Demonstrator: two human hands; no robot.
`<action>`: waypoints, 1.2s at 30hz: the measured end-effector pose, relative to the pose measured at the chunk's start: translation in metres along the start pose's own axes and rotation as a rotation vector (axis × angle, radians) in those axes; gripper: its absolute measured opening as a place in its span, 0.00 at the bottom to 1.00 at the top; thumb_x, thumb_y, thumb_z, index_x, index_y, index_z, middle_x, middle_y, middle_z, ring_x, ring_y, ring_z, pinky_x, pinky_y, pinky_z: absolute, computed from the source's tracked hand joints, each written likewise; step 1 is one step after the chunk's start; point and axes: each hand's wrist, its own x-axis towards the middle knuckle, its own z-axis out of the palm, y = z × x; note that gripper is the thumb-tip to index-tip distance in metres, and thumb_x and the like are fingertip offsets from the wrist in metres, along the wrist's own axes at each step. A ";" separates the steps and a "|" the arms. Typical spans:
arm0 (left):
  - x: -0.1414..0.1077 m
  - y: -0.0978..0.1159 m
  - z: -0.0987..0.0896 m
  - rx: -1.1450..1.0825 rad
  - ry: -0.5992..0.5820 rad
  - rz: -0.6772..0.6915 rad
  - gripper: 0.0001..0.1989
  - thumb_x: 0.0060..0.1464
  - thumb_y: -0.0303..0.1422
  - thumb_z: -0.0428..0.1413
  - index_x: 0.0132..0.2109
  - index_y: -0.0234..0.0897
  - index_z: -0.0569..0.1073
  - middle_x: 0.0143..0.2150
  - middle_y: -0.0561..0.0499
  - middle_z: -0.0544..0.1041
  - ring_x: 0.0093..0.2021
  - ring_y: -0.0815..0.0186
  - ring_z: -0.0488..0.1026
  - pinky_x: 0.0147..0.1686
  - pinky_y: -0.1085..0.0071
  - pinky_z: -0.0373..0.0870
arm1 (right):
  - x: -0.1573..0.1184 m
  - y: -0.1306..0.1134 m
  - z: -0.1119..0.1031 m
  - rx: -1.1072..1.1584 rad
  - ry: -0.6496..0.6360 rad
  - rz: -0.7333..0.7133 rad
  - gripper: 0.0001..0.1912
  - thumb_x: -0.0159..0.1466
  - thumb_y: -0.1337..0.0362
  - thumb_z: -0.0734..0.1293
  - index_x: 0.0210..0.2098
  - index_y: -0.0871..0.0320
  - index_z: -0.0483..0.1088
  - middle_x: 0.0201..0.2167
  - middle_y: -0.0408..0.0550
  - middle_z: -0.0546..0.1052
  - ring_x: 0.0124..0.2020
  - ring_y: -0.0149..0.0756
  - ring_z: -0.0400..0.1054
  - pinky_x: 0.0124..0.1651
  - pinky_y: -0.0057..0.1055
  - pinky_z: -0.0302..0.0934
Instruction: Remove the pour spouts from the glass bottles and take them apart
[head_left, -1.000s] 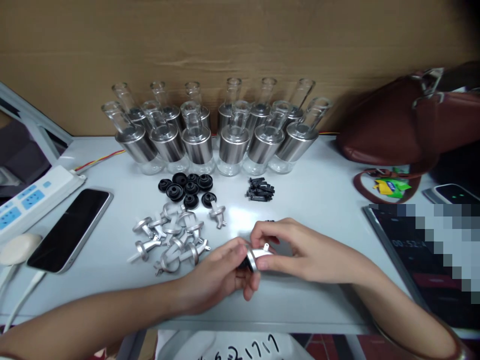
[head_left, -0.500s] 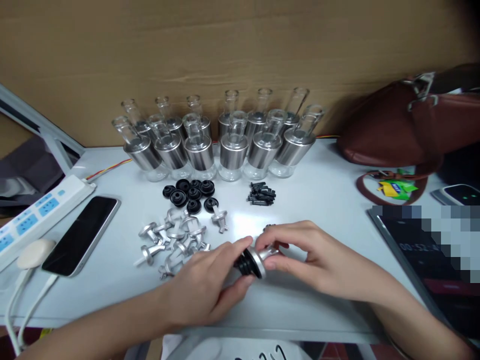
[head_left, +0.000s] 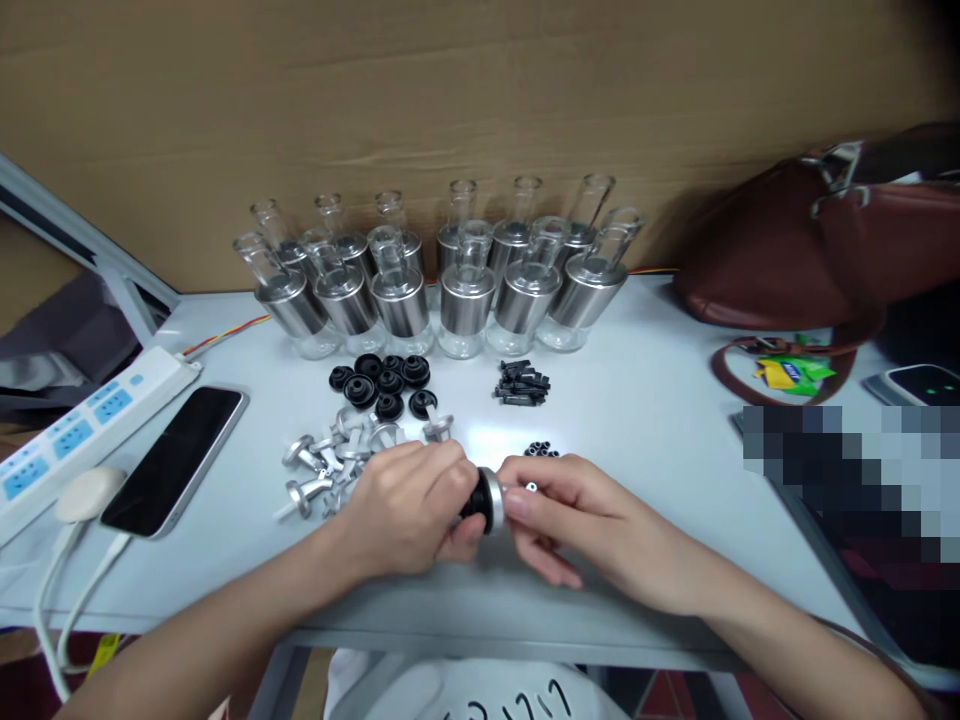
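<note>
My left hand [head_left: 416,505] is wrapped round the black ribbed end of a pourer stopper [head_left: 491,500]. The fingers of my right hand [head_left: 574,510] pinch its silver spout end, whose small tip shows above the thumb. The piece lies sideways between both hands, near the front of the table. Left of it is a pile of loose silver pourer tops [head_left: 307,495], partly behind my left hand. Black ribbed stoppers [head_left: 390,382] lie grouped behind them. Small black tubes [head_left: 538,449] sit just behind my right hand, and thin black pins [head_left: 520,384] lie farther back.
Two rows of glass bottles with metal bands [head_left: 468,300] stand at the back. On the left are a phone [head_left: 176,460], a power strip [head_left: 90,425] and white cables. A brown bag [head_left: 795,250], green-yellow packet [head_left: 799,376] and dark tablet [head_left: 825,540] are at right.
My left hand has closed further round the black end, knuckles up. The piece has turned more level and moved slightly left. The small black tubes are now more exposed behind my right hand.
</note>
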 end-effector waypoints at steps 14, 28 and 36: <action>0.003 0.003 -0.004 -0.079 0.092 -0.072 0.18 0.66 0.36 0.32 0.30 0.40 0.58 0.18 0.56 0.60 0.17 0.69 0.52 0.20 0.71 0.53 | 0.003 -0.001 0.002 -1.035 0.373 -0.779 0.14 0.71 0.65 0.53 0.34 0.59 0.66 0.21 0.43 0.68 0.24 0.30 0.58 0.29 0.29 0.54; -0.002 -0.001 -0.007 -0.232 -0.032 -0.197 0.18 0.66 0.38 0.31 0.31 0.39 0.57 0.23 0.56 0.63 0.22 0.68 0.54 0.32 0.65 0.53 | 0.002 0.006 -0.011 -1.439 0.531 -1.020 0.10 0.67 0.71 0.58 0.39 0.59 0.70 0.34 0.45 0.81 0.39 0.32 0.72 0.36 0.35 0.54; -0.005 -0.014 -0.015 -0.059 -0.009 -0.017 0.16 0.65 0.39 0.33 0.35 0.39 0.61 0.26 0.54 0.70 0.24 0.68 0.64 0.40 0.60 0.56 | 0.004 0.005 -0.004 -1.253 0.500 -0.982 0.11 0.70 0.69 0.54 0.40 0.62 0.67 0.29 0.47 0.80 0.32 0.31 0.73 0.37 0.34 0.53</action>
